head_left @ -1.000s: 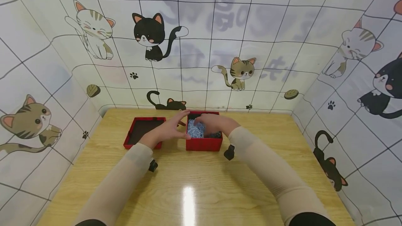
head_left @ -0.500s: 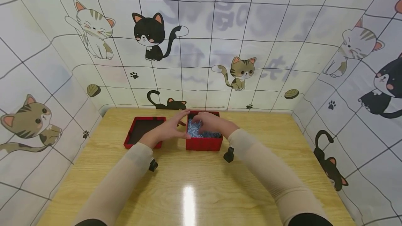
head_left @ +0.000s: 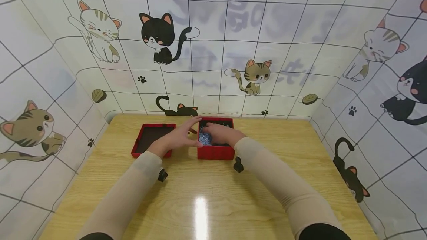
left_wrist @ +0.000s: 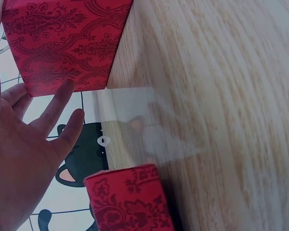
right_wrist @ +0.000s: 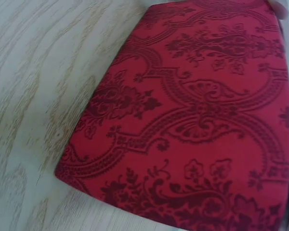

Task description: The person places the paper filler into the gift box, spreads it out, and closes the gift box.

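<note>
A red patterned box (head_left: pixel 215 153) stands open at the back of the table, with light blue shredded paper (head_left: pixel 205 139) inside. My right hand (head_left: pixel 221 134) reaches down into it over the shreds; its fingertips are partly hidden, and whether they pinch any paper cannot be seen. My left hand (head_left: pixel 178 136) rests at the box's left side, fingers spread and thumb near the front left corner. In the left wrist view, the fingers of that hand (left_wrist: pixel 33 134) lie against the patterned wall. The right wrist view is filled mostly by the box's side (right_wrist: pixel 197 110).
A red lid (head_left: pixel 135 150) with a dark inside lies on the wooden table (head_left: pixel 186 192), left of the box and behind the left wrist. A cat-printed wall covering (head_left: pixel 213 80) rises right behind the table's back edge and at both sides.
My right hand lifts slightly over the shreds, then moves left and down into the box, covering the shreds on the right. The left hand and lid stay in place.
</note>
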Motion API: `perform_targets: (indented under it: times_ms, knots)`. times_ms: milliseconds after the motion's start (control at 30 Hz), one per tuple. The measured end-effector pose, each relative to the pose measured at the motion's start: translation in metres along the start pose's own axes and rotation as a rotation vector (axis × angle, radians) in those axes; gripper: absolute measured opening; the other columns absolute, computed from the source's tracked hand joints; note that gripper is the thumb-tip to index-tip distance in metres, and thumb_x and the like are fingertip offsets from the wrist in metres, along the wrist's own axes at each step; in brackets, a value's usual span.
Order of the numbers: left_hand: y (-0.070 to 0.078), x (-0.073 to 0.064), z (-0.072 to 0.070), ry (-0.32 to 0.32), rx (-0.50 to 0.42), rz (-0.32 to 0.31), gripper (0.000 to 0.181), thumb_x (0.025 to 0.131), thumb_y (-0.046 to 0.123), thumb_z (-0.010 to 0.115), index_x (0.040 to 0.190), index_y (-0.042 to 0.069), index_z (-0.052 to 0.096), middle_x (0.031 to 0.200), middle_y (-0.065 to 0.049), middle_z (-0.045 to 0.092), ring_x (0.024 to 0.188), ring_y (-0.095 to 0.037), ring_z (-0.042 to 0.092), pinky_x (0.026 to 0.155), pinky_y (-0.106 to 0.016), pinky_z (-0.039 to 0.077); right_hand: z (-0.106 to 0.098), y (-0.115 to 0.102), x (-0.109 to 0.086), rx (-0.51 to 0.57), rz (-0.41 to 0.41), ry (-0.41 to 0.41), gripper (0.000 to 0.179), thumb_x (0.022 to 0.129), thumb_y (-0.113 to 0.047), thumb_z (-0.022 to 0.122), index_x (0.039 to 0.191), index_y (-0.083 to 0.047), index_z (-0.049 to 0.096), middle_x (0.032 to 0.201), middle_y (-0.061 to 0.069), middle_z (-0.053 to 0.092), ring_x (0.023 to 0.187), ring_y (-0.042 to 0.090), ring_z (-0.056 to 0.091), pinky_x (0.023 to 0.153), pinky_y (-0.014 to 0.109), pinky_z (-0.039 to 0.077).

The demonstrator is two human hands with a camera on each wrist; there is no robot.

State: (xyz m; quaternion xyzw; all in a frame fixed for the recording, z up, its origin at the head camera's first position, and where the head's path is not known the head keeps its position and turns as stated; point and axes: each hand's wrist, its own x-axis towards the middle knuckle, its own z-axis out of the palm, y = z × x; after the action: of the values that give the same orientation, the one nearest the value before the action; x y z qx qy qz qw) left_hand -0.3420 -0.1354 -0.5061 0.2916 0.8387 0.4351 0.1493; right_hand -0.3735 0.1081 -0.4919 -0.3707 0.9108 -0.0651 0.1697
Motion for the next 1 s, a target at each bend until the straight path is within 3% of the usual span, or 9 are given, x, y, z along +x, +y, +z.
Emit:
perform_targets:
  times_ms: [33, 200, 467, 667, 800, 1000]
  knots:
    - [-0.006, 0.002, 0.002, 0.013, 0.002, 0.001, 0.111, 0.094, 0.037, 0.092, 0.179, 0.031, 0.02, 0.185, 0.004, 0.009, 0.142, -0.033, 0.058, 0.121, -0.066, 0.04, -0.001, 0.0, 0.0, 0.001, -0.003, 0.0, 0.056, 0.103, -0.011, 0.078, 0.156, -0.011, 0.062, 0.154, 0.017, 0.058, 0.137, 0.03, 0.061, 0.121, 0.047, 0.047]
    - [-0.007, 0.002, 0.002, 0.011, 0.006, 0.004, 0.112, 0.094, 0.038, 0.092, 0.179, 0.03, 0.02, 0.185, 0.003, 0.011, 0.142, -0.032, 0.058, 0.121, -0.066, 0.041, -0.011, -0.006, -0.011, 0.059, 0.02, 0.007, 0.058, 0.101, -0.013, 0.083, 0.155, -0.01, 0.063, 0.151, 0.014, 0.061, 0.138, 0.029, 0.059, 0.121, 0.046, 0.047]
    - [-0.006, 0.003, 0.001, 0.001, 0.033, -0.023, 0.115, 0.091, 0.05, 0.091, 0.178, 0.034, 0.019, 0.185, 0.004, 0.008, 0.143, -0.029, 0.057, 0.116, -0.063, 0.048, -0.027, -0.007, -0.035, 0.231, 0.015, 0.112, 0.061, 0.097, -0.013, 0.088, 0.153, -0.008, 0.065, 0.151, 0.014, 0.063, 0.133, 0.034, 0.064, 0.112, 0.047, 0.055]
    - [-0.004, 0.005, 0.0, -0.008, 0.052, -0.039, 0.116, 0.09, 0.052, 0.092, 0.178, 0.035, 0.018, 0.185, 0.007, 0.01, 0.145, -0.03, 0.055, 0.111, -0.059, 0.053, -0.03, 0.002, -0.056, 0.366, 0.014, 0.242, 0.055, 0.102, -0.012, 0.082, 0.153, -0.004, 0.063, 0.154, 0.016, 0.061, 0.133, 0.039, 0.064, 0.109, 0.05, 0.056]
    - [-0.002, 0.005, -0.001, -0.003, 0.063, -0.041, 0.114, 0.092, 0.047, 0.092, 0.178, 0.036, 0.018, 0.184, 0.009, 0.01, 0.148, -0.031, 0.052, 0.115, -0.061, 0.05, -0.026, 0.007, -0.068, 0.474, 0.026, 0.349, 0.051, 0.103, -0.014, 0.081, 0.151, -0.005, 0.065, 0.15, 0.016, 0.064, 0.13, 0.037, 0.065, 0.108, 0.051, 0.056]
    - [0.003, 0.004, 0.0, 0.011, 0.077, -0.028, 0.114, 0.092, 0.042, 0.092, 0.179, 0.03, 0.019, 0.184, 0.006, 0.014, 0.154, -0.031, 0.045, 0.121, -0.066, 0.042, -0.021, 0.008, -0.076, 0.52, 0.027, 0.433, 0.049, 0.103, -0.019, 0.083, 0.148, -0.011, 0.067, 0.147, 0.008, 0.067, 0.127, 0.032, 0.067, 0.107, 0.049, 0.057]
